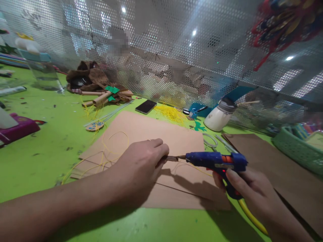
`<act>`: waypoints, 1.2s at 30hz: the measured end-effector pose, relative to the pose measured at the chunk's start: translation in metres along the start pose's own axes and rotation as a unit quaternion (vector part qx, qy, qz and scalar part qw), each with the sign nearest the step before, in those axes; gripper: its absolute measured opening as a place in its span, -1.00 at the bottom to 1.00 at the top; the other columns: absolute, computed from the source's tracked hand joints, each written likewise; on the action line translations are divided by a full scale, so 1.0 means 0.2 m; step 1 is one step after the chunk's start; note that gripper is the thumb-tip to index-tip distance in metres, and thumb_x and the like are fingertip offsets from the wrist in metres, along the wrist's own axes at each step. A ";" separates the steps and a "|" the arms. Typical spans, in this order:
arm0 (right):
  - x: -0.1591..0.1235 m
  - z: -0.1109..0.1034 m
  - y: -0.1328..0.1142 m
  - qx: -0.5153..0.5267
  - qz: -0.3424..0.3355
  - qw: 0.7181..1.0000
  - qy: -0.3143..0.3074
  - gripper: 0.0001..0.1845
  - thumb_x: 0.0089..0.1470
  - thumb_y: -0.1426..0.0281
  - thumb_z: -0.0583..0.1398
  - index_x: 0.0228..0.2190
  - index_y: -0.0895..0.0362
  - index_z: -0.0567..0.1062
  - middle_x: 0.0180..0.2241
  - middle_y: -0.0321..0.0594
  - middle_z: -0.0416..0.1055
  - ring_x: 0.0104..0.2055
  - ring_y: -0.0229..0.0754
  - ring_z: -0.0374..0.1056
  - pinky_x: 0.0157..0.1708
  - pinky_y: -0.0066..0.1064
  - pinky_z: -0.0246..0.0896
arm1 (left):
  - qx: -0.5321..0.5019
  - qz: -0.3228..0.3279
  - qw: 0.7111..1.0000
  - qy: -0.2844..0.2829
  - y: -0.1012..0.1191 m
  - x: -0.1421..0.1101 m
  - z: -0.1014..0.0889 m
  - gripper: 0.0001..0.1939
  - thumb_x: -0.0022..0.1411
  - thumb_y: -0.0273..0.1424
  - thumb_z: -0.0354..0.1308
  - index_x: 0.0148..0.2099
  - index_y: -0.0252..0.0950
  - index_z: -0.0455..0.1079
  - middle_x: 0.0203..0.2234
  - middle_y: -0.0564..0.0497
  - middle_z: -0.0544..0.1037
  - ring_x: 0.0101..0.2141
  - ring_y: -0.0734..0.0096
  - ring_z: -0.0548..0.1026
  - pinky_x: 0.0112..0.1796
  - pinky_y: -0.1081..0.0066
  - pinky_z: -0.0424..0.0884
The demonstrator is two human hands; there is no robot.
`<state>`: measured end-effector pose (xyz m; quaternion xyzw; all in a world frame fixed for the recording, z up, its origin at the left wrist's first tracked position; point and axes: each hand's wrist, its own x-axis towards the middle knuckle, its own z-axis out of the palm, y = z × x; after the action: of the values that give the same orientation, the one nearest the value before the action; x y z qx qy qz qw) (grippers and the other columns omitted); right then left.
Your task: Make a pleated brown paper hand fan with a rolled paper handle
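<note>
My right hand (pixel 249 188) grips a blue hot glue gun (pixel 214 159) by its handle, with a small red light glowing on its side. The gun's nozzle points left and meets the end of a thin brown strip (pixel 173 158). That strip is pinched in the fingers of my left hand (pixel 143 158); most of it is hidden behind them. Below both hands lies a light brown paper sheet (pixel 136 126) with folded edges. Loose yellow string (pixel 103 151) curls over the sheet's left side.
Along the back stand a phone (pixel 146 107), yellow shredded paper (pixel 173 112), a white jar (pixel 218 117) and rolled brown paper tubes (pixel 101 97). A green basket (pixel 295 148) and dark brown paper (pixel 297 181) lie right. A purple tape dispenser (pixel 22 127) sits left. A perforated panel (pixel 161 57) rises behind.
</note>
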<state>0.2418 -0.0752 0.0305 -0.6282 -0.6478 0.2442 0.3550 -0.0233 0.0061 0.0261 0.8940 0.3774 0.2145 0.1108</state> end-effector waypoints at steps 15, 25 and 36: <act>0.01 -0.02 0.01 0.014 0.003 0.999 -0.031 -0.52 0.18 0.03 0.08 -0.50 0.13 0.51 -0.53 -0.22 0.42 -0.45 -0.18 0.31 -0.47 -0.41 0.17 | -0.001 -0.008 1.000 0.001 0.00 -0.01 0.00 -0.89 0.29 -0.46 -0.01 -0.31 -0.22 0.27 -0.39 0.07 0.37 -0.42 0.41 0.28 -0.40 0.39 0.16; -0.01 -0.01 0.01 -0.006 0.006 1.000 -0.013 -0.48 0.17 0.00 0.08 -0.53 0.14 0.49 -0.59 -0.24 0.33 -0.52 -0.21 0.21 -0.53 -0.41 0.06 | -0.003 -0.001 1.000 -0.003 -0.02 0.01 0.01 -0.91 0.27 -0.44 -0.01 -0.31 -0.22 0.27 -0.40 0.09 0.37 -0.41 0.40 0.30 -0.38 0.37 0.16; 0.00 0.00 0.02 0.000 -0.005 1.000 0.012 -0.48 0.17 0.02 0.09 -0.59 0.15 0.46 -0.63 -0.25 0.32 -0.55 -0.22 0.23 -0.55 -0.42 0.08 | -0.002 0.000 1.000 0.000 0.00 0.00 -0.01 -0.90 0.28 -0.43 -0.01 -0.31 -0.22 0.27 -0.40 0.09 0.36 -0.41 0.41 0.29 -0.39 0.37 0.16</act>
<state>0.2444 -0.0748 0.0280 -0.6278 -0.6465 0.2356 0.3638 -0.0248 0.0057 0.0270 0.8939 0.3767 0.2153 0.1127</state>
